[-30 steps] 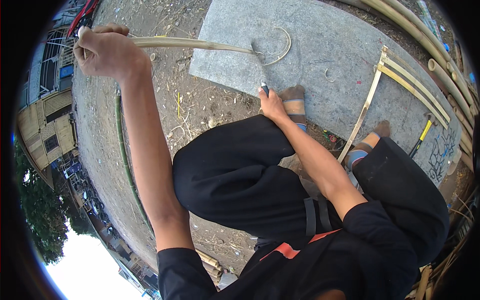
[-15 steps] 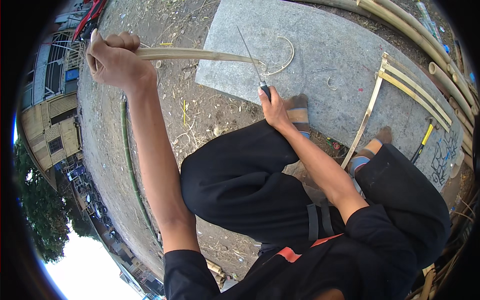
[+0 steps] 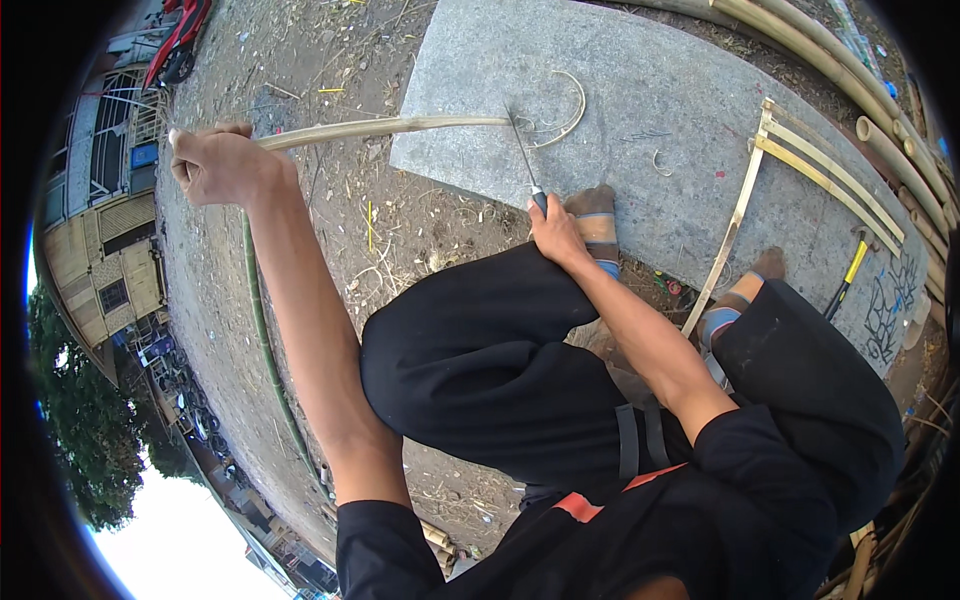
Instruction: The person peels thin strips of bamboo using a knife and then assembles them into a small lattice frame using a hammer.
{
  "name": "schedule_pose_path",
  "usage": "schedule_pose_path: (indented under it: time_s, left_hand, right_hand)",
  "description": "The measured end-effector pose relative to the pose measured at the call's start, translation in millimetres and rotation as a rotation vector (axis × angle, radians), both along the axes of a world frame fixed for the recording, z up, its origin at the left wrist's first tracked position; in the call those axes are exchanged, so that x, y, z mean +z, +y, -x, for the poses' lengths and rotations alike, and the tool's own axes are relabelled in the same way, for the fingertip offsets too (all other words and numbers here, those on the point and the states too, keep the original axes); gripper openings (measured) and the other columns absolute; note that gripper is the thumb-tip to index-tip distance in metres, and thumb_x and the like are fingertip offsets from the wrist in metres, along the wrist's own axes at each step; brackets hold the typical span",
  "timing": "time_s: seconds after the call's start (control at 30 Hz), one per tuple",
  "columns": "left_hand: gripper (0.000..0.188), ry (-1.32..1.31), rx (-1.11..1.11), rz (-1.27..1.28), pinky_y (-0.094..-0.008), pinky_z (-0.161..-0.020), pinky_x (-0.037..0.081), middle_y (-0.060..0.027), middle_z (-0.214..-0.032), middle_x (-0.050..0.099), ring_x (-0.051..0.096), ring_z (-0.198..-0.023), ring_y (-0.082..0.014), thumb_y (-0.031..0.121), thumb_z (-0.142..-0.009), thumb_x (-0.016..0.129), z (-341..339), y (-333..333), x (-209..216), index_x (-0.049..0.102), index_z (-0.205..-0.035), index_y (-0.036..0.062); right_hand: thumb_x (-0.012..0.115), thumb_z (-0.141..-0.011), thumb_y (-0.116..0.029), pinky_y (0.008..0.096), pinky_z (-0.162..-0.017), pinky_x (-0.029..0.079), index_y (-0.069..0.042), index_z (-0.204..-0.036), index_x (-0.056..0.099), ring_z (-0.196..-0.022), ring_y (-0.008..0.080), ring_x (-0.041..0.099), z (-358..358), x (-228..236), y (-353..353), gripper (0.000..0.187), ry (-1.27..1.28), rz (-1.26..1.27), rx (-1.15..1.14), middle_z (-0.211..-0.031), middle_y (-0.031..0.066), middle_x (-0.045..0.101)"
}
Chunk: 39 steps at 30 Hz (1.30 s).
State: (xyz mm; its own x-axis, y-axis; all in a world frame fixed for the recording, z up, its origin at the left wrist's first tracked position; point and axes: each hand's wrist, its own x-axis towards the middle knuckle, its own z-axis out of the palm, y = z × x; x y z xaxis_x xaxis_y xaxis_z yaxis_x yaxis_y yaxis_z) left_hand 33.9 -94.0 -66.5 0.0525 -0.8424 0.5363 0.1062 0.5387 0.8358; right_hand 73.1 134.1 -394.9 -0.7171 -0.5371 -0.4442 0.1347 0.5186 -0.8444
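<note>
My left hand, raised out at the left, is closed around one end of a long pale bamboo strip. The strip runs to the right, over the grey slab, and its far end meets the blade of a knife. My right hand grips the dark handle of that knife beside my right-hand-side bent knee and sandalled foot. The blade points away from me and a little left. A thin curled shaving lies on the slab by the strip's end.
A pale bamboo frame of several slats lies on the slab at the right. Near it is a hammer with a yellow and black handle. Bamboo poles are stacked along the slab's far right edge. A green pole lies on the ground at left.
My left hand has shifted slightly left and down, drawing the strip with it. The knife has come nearer to me, its tip now close to the strip's far end.
</note>
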Motion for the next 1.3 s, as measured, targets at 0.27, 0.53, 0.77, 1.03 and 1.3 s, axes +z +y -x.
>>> schedule_pose_path:
  time_s: [0.27, 0.53, 0.77, 1.03, 1.3]
  left_hand:
    - [0.016, 0.079, 0.156, -0.013, -0.0314, -0.052, 0.041, 0.0006, -0.052, 0.042, 0.044, -0.047, -0.0128, 0.019, -0.099, 0.048, -24.6, 7.8, 42.0, 0.038, -0.091, 0.008]
    - [0.044, -0.065, -0.415, 0.009, -0.0319, -0.051, 0.027, 0.0033, -0.051, 0.021, 0.026, -0.048, -0.0114, 0.032, -0.101, 0.047, -16.4, 6.2, 12.4, 0.027, -0.066, 0.0161]
    - [0.054, -0.006, -0.762, -0.089, -0.0318, -0.054, 0.014, 0.0028, -0.058, 0.01, 0.012, -0.056, -0.0134, 0.051, -0.102, 0.036, -11.6, 6.2, 11.8, 0.017, -0.065, 0.0173]
    - [0.05, -0.017, -0.871, -0.117, -0.0325, -0.053, 0.013, 0.0025, -0.056, 0.011, 0.011, -0.055, -0.0134, 0.044, -0.103, 0.033, -11.1, 10.6, 11.6, 0.017, -0.064, 0.0176]
    - [0.049, 0.008, -1.071, -0.147, -0.032, -0.051, 0.012, 0.0031, -0.053, 0.012, 0.01, -0.052, -0.0124, 0.04, -0.103, 0.033, -9.2, 8.2, 8.5, 0.017, -0.062, 0.0175]
  right_hand:
    - [0.046, -0.098, -0.043, 0.0591, -0.088, 0.042, 0.001, -0.11, 0.049, -0.099, 0.0555, 0.056, -5.4, -2.8, 1.8, 0.046, -0.028, -0.024, -0.055, -0.1, 0.0366, 0.062]
    - [0.048, -0.097, -0.048, 0.0491, -0.074, 0.046, 0.0, -0.105, 0.054, -0.081, 0.0418, 0.063, 14.2, -3.0, 10.5, 0.049, -0.348, 0.218, -0.153, -0.078, 0.0246, 0.061]
    - [0.063, -0.09, -0.029, 0.0397, -0.051, 0.042, -0.001, -0.097, 0.053, -0.047, 0.0284, 0.053, 54.5, 125.0, -9.2, 0.03, 0.202, 0.538, 0.003, -0.058, 0.0128, 0.049]
    - [0.06, -0.083, -0.012, 0.0467, -0.058, 0.046, 0.0, -0.099, 0.054, -0.065, 0.0436, 0.062, 48.9, 211.0, -24.4, 0.022, 0.226, 0.582, 0.179, -0.067, 0.0233, 0.06]
    - [0.055, -0.079, -0.007, 0.0479, -0.065, 0.047, -0.001, -0.097, 0.058, -0.073, 0.0436, 0.063, 77.4, 126.8, -21.8, 0.02, 0.177, 0.327, 0.236, -0.075, 0.025, 0.063]
